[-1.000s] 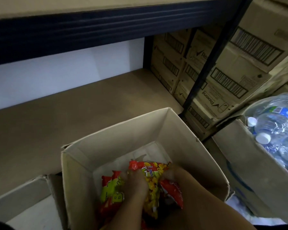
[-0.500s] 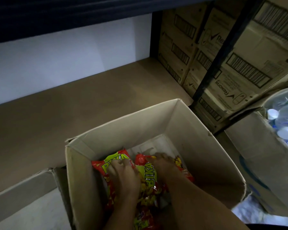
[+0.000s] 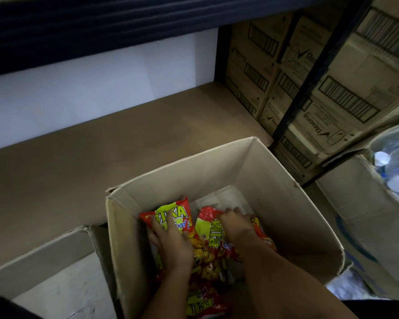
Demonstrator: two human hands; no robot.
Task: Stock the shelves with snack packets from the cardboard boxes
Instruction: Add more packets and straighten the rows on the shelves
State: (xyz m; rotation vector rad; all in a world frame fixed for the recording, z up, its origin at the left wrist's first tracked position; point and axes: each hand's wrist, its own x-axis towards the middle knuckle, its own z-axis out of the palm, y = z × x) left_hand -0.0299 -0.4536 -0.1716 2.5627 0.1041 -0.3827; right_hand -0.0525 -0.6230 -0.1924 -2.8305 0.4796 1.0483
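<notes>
An open cardboard box stands in front of the brown shelf board. Several red and yellow snack packets lie at its bottom. Both my hands reach down into the box. My left hand grips a packet printed BIKA at the left, fingers spread over its front. My right hand curls round the top edge of a second packet beside it. The packets' lower parts are hidden under my hands and forearms.
The shelf board holds nothing where it shows. Stacked printed cartons fill the bay at the right behind a black upright. A box of water bottles stands at the right. Another open carton sits at the lower left.
The view has dropped lower over the box. My hands have spread apart, each now holding its own packet, and the left packet's printed face has turned up into view.
</notes>
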